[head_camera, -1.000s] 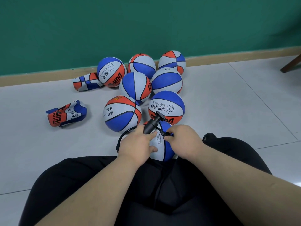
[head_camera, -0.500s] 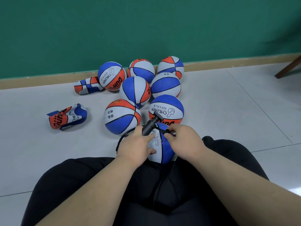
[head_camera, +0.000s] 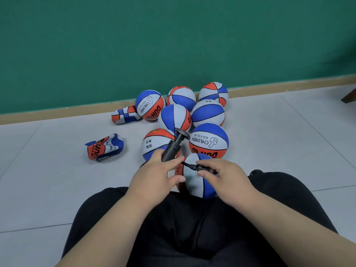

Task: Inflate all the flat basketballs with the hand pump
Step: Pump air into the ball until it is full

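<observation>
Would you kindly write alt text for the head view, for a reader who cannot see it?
A seated person's left hand grips a hand pump while the right hand pinches its hose end over a basketball between the knees. Seven inflated balls and two flat ones lie on the tiled floor beyond.

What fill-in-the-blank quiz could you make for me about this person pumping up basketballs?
1. The left hand grips the black ____ by its barrel.
2. ____ flat basketballs lie crumpled on the floor.
3. The wall behind the balls is ____.
4. The right hand pinches the hose nozzle at the ball in the lap, which is orange, white and ____.

Missing words: pump; two; green; blue.
</observation>
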